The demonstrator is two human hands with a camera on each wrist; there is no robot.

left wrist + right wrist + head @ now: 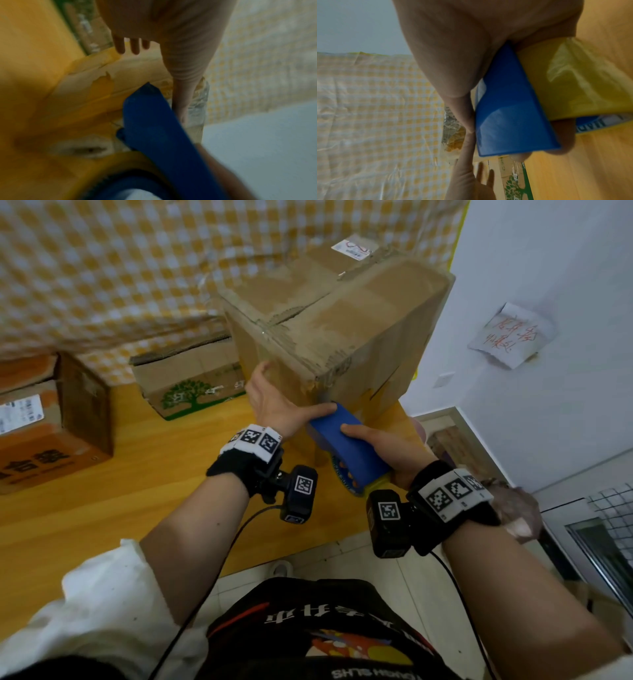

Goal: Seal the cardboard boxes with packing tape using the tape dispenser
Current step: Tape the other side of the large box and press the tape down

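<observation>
Nearest the head camera come 2 bare forearms with marker-covered wrist bands, each carrying a small black camera unit. Beyond them the right hand [383, 450] grips the blue tape dispenser [346, 446], thumb laid along its top face and fingers wrapped beneath; the right wrist view shows the yellowish tape roll [573, 86] seated in the dispenser under the palm. Its front edge is pressed against the near lower corner of the large cardboard box [329, 320], which sits toward the right end of the wooden table [102, 508] and is tipped so that its worn top flaps and centre seam lean toward the camera. A torn white label clings to the far part of that top.

Spread flat against the box's near left face, the left hand [274, 402] has its fingers straight and its thumb stretched to the right until it touches the dispenser's front edge. It grasps nothing.

Left of this box lies a smaller carton with a green tree print [191, 385], and at the far left stands an orange printed carton [44, 422]. A yellow-and-white checked sheet [120, 268] hangs behind the table. On the white wall to the right is a paper note with red writing [510, 335].
</observation>
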